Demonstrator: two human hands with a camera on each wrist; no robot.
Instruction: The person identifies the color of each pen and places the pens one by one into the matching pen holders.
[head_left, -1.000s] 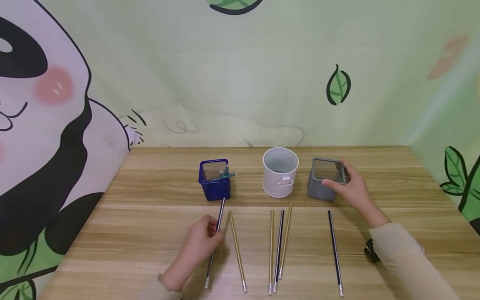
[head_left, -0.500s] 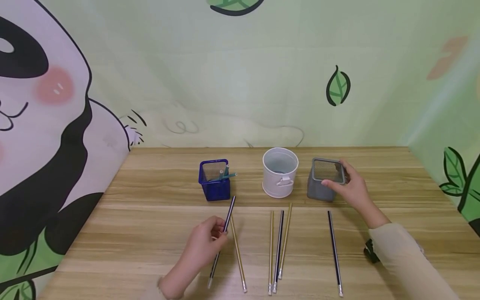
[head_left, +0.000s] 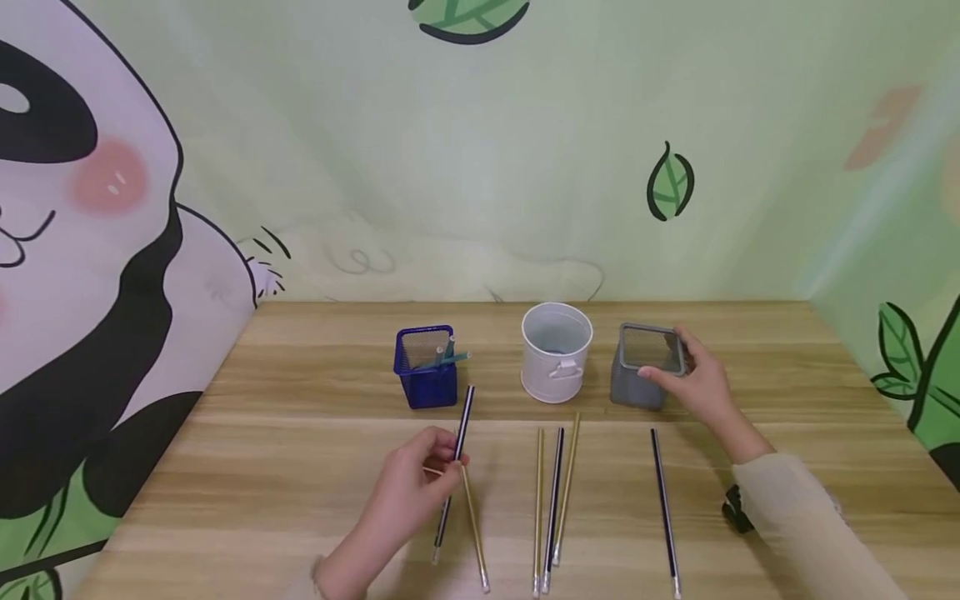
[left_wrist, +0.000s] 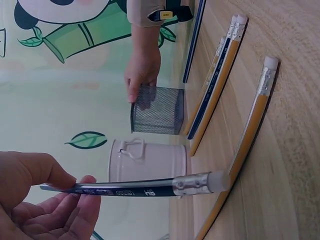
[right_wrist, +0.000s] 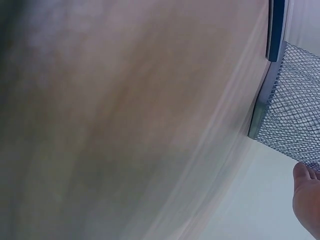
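My left hand (head_left: 415, 479) pinches a dark blue pencil (head_left: 464, 417) between thumb and fingers. The pencil tilts, its white eraser end low and its other end pointing up toward the containers; in the left wrist view its silver ferrule and eraser (left_wrist: 218, 181) face away from the hand. Beside it on the table lies a gold pencil (head_left: 476, 529). At the back right, my right hand (head_left: 703, 390) holds a grey mesh pencil holder (head_left: 634, 390) at its rim, thumb in front and fingers on the far right side. The right wrist view catches only part of that hand and the mesh.
A blue mesh holder (head_left: 431, 390) with several short green pencils (head_left: 452, 359) leaning inside stands at the back left. Between the two holders is a white bucket (head_left: 551, 372). Two gold pencils flank a dark pencil (head_left: 555, 500) mid-table; another dark pencil (head_left: 663, 508) lies farther right.
My left hand has shifted slightly right and raised the dark blue pencil, whose eraser end has moved up and right. The right hand keeps its hold on the grey holder. The head view has tilted slightly.
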